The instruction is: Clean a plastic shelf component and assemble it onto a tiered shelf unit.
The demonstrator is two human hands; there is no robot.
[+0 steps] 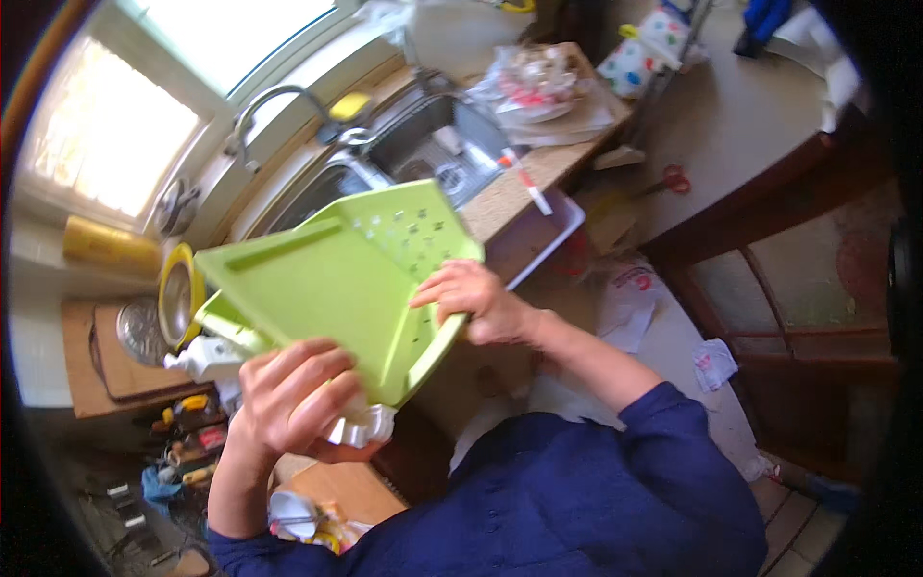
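A light green plastic drain basket with small cut-out holes in one side is held tilted in front of me, between my body and the sink. My right hand grips its right rim, fingers over the inner face and thumb side hidden. Close to the basket's near edge, my left hand is closed around a crumpled white, shiny wad, perhaps cloth or plastic. Whether that hand also touches the basket is hard to tell.
Beyond the basket is a double steel sink with a curved faucet. Right of it sit a bagged pile and a lilac bin. A yellow-rimmed bowl and wooden board stand left. A dark wooden cabinet is on the right.
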